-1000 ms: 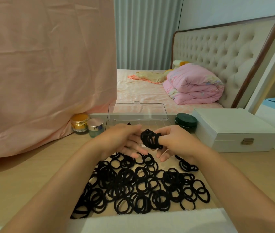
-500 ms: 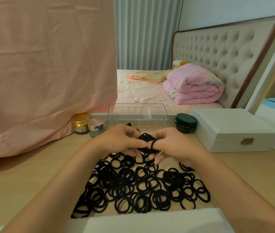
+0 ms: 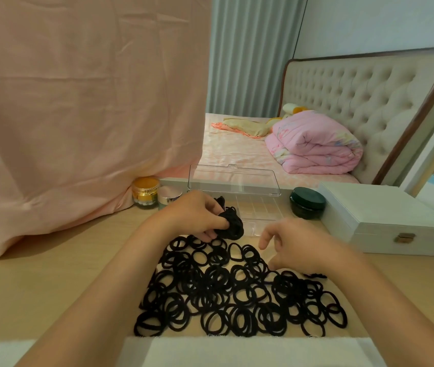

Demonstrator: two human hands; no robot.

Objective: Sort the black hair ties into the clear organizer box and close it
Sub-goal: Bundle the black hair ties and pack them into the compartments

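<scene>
The left hand [image 3: 194,215] hides the left compartments of the clear organizer box [image 3: 261,211].

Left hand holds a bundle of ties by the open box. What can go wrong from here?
The bundle in the left hand looks bulkier than the clear organizer box's small compartments; it may spring out. Overfilled ties could stop the upright lid closing. The right hand hovers over the loose pile, where overlapping ties may drag neighbours along.

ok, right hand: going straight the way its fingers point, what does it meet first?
Probably the loose hair ties on the table: the right hand has its fingers angled down and left toward the pile's far edge. How high it hangs above them is unclear.
</scene>
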